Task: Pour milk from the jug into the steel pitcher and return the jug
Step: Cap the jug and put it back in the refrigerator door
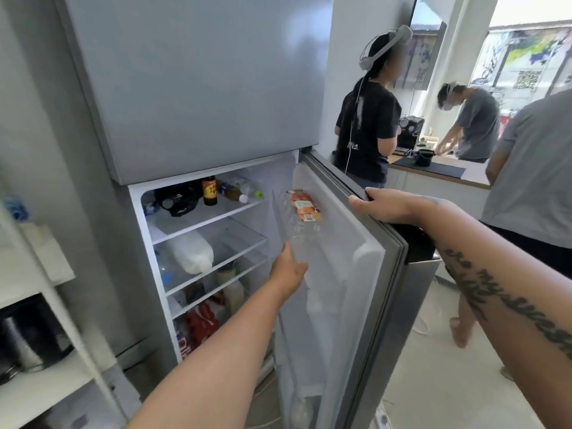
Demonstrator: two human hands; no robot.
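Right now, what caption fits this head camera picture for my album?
Right hand holds the fridge door open while the left hand reaches toward the door shelf.

Big grey fridge (pixel 198 82) takes up most of the left, lower fridge door (pixel 349 236) swung open toward the room. White shelf unit (pixel 40 264) squeezed in at the far left. White wall (pixel 349 72) behind, pale floor (pixel 439 382) on the right. Further back there's a white counter (pixel 433 188) with a dark mat (pixel 439 169) on it, and large windows (pixel 526 57) pouring in bright daylight, kinda blown out
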